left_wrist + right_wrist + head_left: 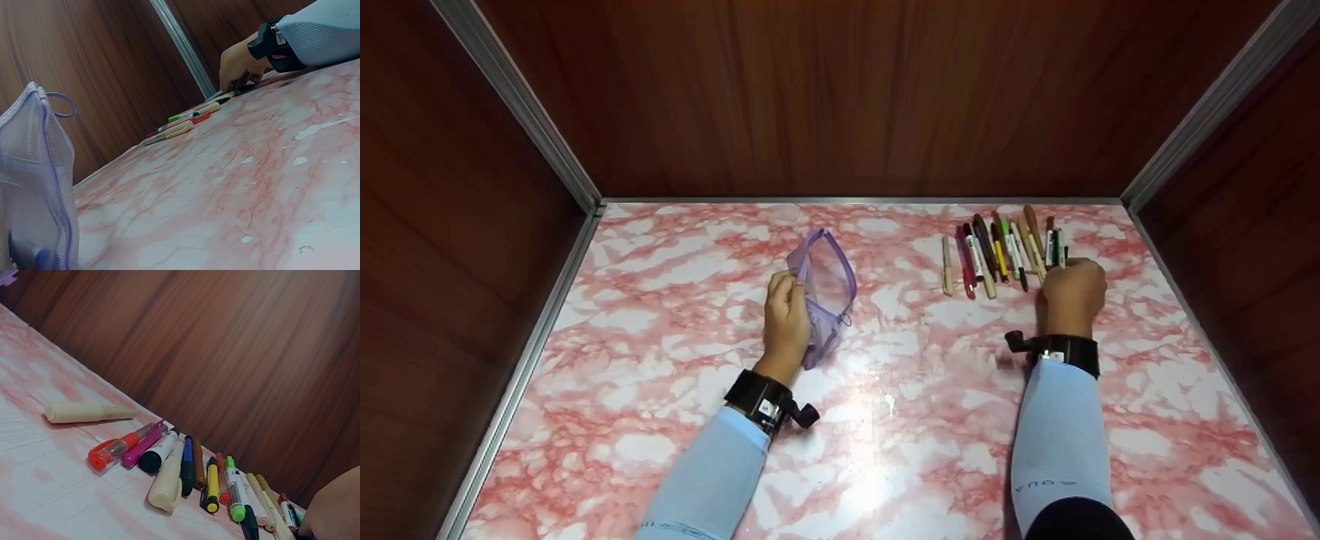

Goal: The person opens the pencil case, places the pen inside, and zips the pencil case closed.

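Note:
My left hand point(787, 315) grips the side of a purple mesh zip pouch point(846, 281), whose mouth gapes toward the right. In the left wrist view the pouch point(42, 163) stands up at the left edge, with a blurred dark-blue patch showing low in its mesh. My right hand point(1075, 291) is at the right end of a row of pens and markers point(1011, 251), fingers bent down around a dark pen point(245, 88). Its fingertips are mostly hidden in the head view. Beside them lie a green-and-white marker point(1059, 244) and a brown-capped white marker point(1049, 244).
A beige highlighter point(947, 266) lies apart at the row's left end, next to a red pen point(967, 274). The pink marbled table point(675, 300) is bounded by brown wood-grain panels point(855, 97) at the back and both sides, with metal edging along the seams.

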A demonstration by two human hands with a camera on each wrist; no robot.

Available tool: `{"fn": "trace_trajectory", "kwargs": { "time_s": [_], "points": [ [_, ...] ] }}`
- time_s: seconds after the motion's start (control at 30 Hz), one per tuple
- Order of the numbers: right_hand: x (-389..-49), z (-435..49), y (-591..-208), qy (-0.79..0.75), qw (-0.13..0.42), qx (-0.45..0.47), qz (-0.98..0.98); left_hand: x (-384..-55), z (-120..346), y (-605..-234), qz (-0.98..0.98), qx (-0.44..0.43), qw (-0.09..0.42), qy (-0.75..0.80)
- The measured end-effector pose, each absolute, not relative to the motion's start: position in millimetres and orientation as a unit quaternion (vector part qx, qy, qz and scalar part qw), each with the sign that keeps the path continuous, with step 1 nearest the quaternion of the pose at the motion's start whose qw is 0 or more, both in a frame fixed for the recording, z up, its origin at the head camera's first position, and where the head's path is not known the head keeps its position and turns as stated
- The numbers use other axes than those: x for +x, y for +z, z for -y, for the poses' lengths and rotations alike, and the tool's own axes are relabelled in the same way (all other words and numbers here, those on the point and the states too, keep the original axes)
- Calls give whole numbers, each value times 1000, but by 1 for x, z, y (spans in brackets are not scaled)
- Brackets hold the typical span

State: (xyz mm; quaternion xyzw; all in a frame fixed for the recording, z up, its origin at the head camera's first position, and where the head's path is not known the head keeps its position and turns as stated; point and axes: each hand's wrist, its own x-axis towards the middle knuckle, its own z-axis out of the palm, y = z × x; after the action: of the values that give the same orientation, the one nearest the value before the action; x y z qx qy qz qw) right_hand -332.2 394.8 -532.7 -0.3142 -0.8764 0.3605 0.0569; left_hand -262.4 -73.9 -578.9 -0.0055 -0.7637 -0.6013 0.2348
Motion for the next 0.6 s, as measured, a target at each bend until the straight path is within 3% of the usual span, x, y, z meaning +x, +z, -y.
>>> {"fn": "trace_trajectory", "kwargs": {
  "time_s": [0.27,0.6],
  "points": [
    [-331,-396,-530,412,83,-327,846,-263,74,-580,765,-2,225,-604],
    [-334,-387,-525,466,188,-298,812,-263,75,-581,767,-6,229,-600]
  ]
}}
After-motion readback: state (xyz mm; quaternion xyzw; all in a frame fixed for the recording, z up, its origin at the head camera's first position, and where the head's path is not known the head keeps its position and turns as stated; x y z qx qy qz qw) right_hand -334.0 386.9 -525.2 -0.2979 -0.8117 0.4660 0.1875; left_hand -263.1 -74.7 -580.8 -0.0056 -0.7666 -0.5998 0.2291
